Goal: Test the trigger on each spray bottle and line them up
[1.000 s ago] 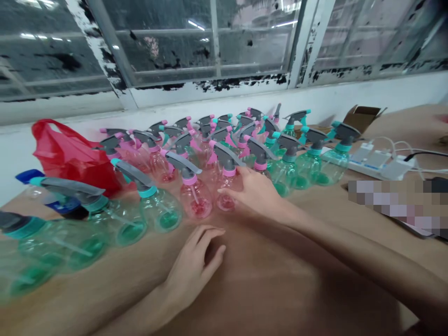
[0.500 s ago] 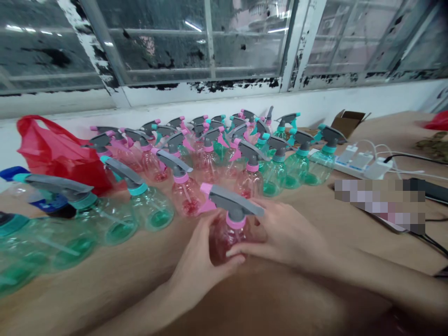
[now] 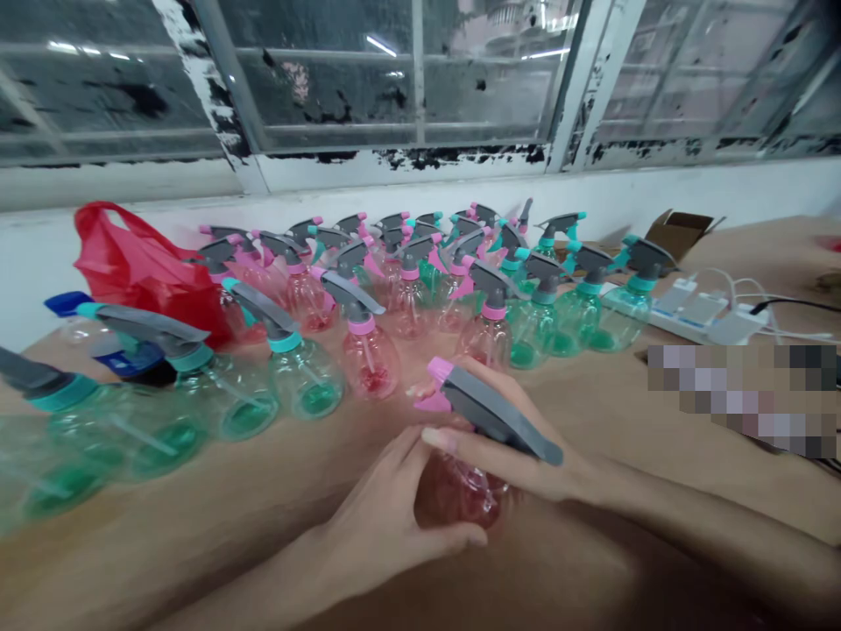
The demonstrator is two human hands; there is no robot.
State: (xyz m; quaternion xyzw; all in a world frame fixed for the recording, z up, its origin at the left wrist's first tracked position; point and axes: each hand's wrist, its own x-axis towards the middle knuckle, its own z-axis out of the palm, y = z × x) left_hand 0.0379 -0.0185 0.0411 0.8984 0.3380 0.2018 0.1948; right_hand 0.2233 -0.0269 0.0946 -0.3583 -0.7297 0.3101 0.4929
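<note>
Gripping one pink spray bottle [image 3: 479, 501], at the near middle of the table [image 3: 611, 394]: right hand [image 3: 529, 478] closed around the neck below the grey sprayer head [image 3: 496, 412], left hand [image 3: 385, 508] curved around the body, firm contact there impossible to tell. To the left, four green bottles [image 3: 306, 381], one cut off by the edge. Behind, a pink-and-green crowd of bottles [image 3: 411, 298], too overlapped to count. Also one red bag [image 3: 158, 280], one cardboard box [image 3: 680, 235], one power strip [image 3: 663, 324] with three chargers [image 3: 706, 308].
</note>
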